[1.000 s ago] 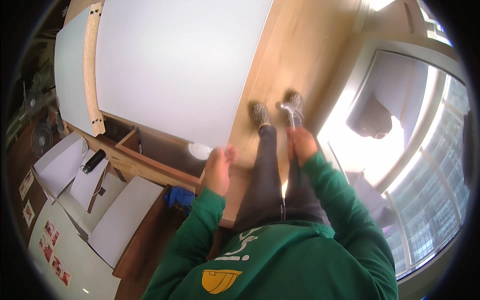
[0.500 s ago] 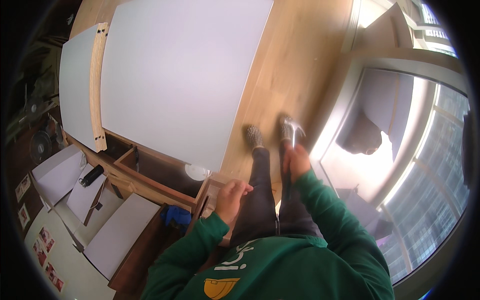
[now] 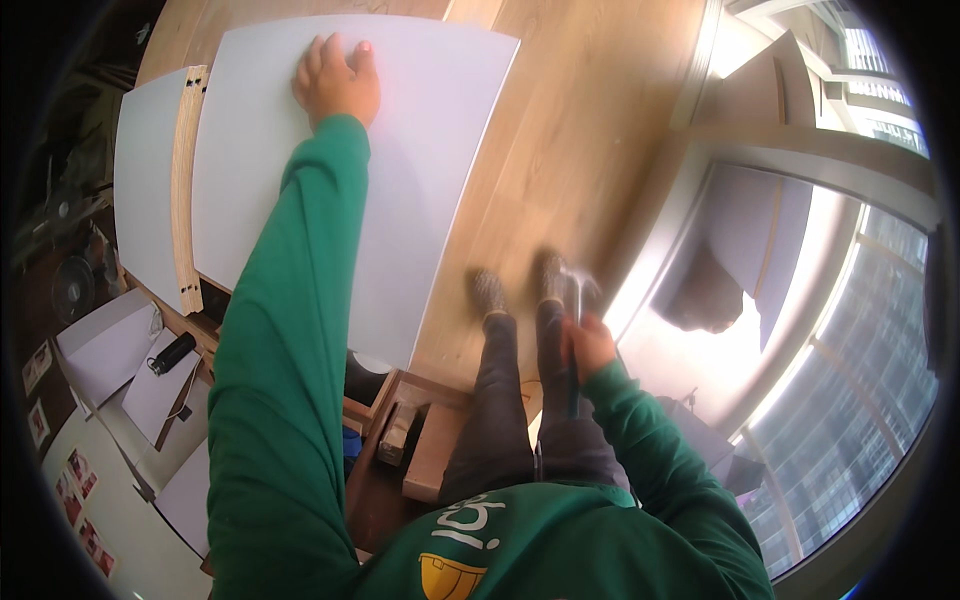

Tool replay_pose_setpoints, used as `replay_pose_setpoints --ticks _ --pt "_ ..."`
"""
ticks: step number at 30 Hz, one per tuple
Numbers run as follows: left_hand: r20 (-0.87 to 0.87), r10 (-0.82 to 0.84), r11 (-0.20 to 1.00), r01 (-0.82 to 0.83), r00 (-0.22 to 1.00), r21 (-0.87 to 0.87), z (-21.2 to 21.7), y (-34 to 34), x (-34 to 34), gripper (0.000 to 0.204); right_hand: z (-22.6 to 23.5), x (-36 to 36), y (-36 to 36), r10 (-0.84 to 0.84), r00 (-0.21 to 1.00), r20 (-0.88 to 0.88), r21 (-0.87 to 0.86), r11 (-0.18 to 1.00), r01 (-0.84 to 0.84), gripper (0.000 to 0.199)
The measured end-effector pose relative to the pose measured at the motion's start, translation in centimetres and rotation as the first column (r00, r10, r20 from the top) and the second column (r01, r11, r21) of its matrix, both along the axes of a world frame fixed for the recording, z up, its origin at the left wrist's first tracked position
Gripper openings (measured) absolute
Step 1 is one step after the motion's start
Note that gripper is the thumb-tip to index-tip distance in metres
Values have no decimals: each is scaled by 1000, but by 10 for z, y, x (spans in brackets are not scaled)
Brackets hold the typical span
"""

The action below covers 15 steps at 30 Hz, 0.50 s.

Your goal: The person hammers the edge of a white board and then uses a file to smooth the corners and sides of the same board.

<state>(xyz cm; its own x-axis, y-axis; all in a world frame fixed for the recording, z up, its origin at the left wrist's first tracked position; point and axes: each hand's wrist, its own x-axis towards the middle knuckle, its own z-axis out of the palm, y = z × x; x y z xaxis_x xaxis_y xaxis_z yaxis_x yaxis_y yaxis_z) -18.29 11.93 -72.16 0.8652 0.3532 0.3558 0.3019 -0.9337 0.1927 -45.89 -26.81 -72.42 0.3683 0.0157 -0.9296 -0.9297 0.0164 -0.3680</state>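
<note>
My left hand point(image 3: 338, 85) lies on a large white panel point(image 3: 410, 180), near its far edge, with the fingers spread. Nothing is held in it. Down by my right thigh, my right hand point(image 3: 592, 345) is wrapped round the handle of a claw hammer point(image 3: 577, 285), whose metal head points up and away from me. Left of the large panel runs a pale wood strip point(image 3: 184, 190) with small dark holes near its ends, along the edge of a narrower white panel point(image 3: 145, 190). My left sleeve hides part of the large panel.
At lower left are white boards with a black bottle point(image 3: 172, 354) on top. An open brown wooden box point(image 3: 425, 385) holding small blocks stands by my left leg. A fan point(image 3: 75, 285) is at far left. Windows point(image 3: 870, 340) line the right side, above wooden floor point(image 3: 560, 130).
My left hand has reached forward from near my waist and come down on the large white panel. The hammer stays in my right hand, low at my side.
</note>
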Motion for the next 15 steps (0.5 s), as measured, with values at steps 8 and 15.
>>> replay_pose_setpoints --ticks 8,15 --pt "-99 -22 1000 22 995 3 1 -10 12 57 39 68 -2 34 999 18 -10 999 -34 15" --pt "-170 32 999 -37 985 -30 15 -12 11 55 91 128 17 77 993 85 -25 997 -75 34"
